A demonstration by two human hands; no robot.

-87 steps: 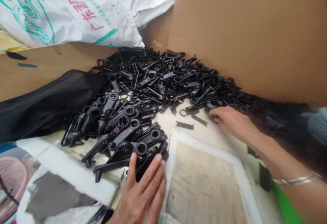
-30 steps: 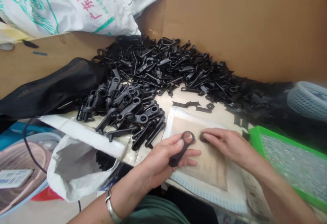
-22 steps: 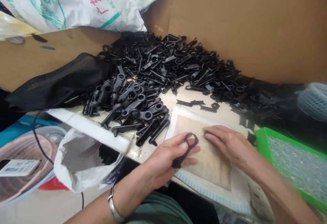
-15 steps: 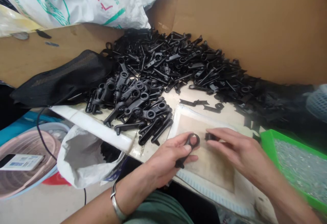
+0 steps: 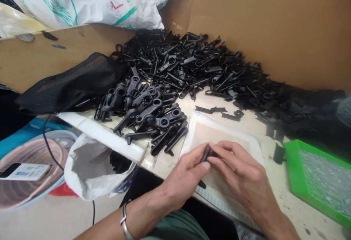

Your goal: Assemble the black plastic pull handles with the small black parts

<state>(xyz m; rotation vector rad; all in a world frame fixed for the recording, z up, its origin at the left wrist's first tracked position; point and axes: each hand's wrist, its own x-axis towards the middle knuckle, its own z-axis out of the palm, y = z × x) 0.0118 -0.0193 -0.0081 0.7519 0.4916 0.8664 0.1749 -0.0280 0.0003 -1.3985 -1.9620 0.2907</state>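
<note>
My left hand (image 5: 189,174) is closed around a black plastic crank-shaped part (image 5: 206,153), whose lower tip pokes out below the fingers. My right hand (image 5: 238,170) meets it from the right, thumb and fingertips pinched at the ring end of that part. The small black piece that the right fingers carried is now hidden between the fingertips. Both hands are over a white-edged pad (image 5: 219,126) with a brown middle. Left of the pad lies a group of similar black crank-shaped parts (image 5: 153,112), and behind it rises a large heap of black plastic parts (image 5: 189,61).
A green tray (image 5: 294,167) of small clear pieces stands at the right. Flat black pieces (image 5: 211,110) lie behind the pad. At lower left are an open white sack (image 5: 82,174) and a pink basket (image 5: 59,156) holding a white box. Cardboard walls (image 5: 263,24) enclose the back.
My left hand came back from the crank-shaped parts and my right hand from the heap, each with a piece. In the last half second, the right hand moved left until both hands met.
</note>
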